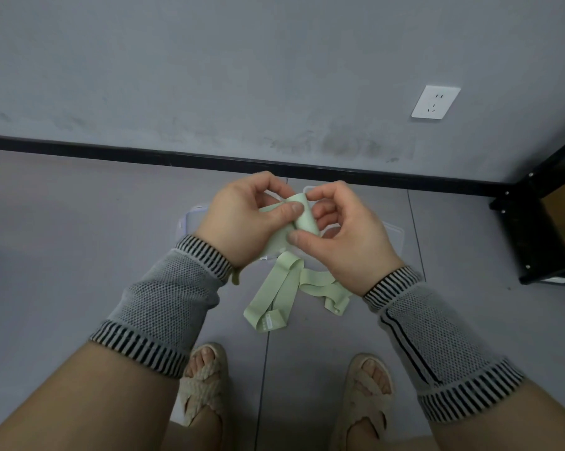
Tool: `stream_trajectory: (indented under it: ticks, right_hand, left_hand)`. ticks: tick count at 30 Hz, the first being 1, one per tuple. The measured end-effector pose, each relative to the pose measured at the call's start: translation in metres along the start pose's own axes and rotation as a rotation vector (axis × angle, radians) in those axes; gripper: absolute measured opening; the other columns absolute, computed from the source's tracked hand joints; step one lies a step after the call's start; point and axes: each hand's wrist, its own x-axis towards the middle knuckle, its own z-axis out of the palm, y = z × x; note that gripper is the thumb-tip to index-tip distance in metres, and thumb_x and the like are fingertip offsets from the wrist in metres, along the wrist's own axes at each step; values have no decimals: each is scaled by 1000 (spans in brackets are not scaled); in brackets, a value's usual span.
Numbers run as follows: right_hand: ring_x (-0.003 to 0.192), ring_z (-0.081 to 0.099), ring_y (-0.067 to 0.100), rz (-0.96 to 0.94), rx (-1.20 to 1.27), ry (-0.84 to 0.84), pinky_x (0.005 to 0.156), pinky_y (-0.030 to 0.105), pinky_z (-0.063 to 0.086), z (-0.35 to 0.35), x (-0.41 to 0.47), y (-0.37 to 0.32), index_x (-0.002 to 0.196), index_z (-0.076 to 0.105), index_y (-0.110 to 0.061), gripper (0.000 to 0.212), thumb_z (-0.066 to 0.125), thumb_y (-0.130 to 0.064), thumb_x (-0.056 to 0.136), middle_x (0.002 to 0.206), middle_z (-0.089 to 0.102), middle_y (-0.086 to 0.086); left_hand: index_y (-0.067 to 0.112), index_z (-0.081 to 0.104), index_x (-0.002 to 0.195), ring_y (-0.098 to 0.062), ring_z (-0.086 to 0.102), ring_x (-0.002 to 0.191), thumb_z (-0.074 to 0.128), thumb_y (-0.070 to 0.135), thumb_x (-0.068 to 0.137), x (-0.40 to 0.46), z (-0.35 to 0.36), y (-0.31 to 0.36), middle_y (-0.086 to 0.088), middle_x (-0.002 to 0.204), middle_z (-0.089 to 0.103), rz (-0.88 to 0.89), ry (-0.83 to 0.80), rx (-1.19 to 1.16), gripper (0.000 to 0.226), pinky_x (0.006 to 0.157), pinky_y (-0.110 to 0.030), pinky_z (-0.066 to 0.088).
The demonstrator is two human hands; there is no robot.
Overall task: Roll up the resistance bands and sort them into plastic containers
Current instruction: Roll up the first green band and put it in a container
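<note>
Grey tiled floor (79,255) below a scuffed wall. Left hand (242,219) and right hand (349,236) both pinching a half-rolled green band (307,218), tail trailing to the floor. Clear container (396,236) mostly hidden behind the hands; contents impossible to tell.

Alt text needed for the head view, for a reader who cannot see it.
Both hands, left hand and right hand, pinch a partly rolled pale green resistance band, its loose end trailing on the grey floor. A clear plastic container sits beneath the hands.
</note>
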Motion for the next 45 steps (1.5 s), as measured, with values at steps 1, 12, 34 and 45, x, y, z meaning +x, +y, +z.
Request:
stream_trajectory:
  ticks: [1, 12, 34, 45]
  right_hand:
    - [82, 58, 8, 1, 19, -57, 73, 30, 54, -3, 0, 1, 103, 51, -39, 51, 82, -19, 68, 95, 58, -9]
    - [78, 63, 22, -32, 64, -279, 77, 32, 55, -9, -3, 3, 120, 46, -51, 76, 79, -4, 71, 88, 58, 2]
    - [67, 62, 5, -42, 159, -277, 69, 22, 54, -21, -2, 1, 113, 55, -36, 59, 77, -1, 72, 70, 66, -12]
    - [63, 56, 11, -89, 34, -220, 66, 28, 53, -15, 1, 3, 103, 56, -50, 60, 80, -6, 70, 73, 59, 4]
  left_hand:
    - [22, 63, 79, -9, 61, 58, 71, 19, 80, 0, -3, 0, -8, 75, 69, -15, -11, -31, 9, 53, -22, 49]
    - [20, 52, 92, -11, 61, 58, 66, 12, 84, -5, -15, -1, 0, 72, 71, -101, -163, -142, 18, 56, -23, 49]
    - [31, 62, 89, -5, 65, 62, 70, 18, 81, -4, -20, -1, 6, 72, 72, -4, -127, 112, 17, 63, -24, 53]
    - [23, 64, 80, -4, 60, 53, 70, 15, 81, -7, -10, 7, 0, 67, 69, 6, -53, 29, 10, 51, -17, 48]
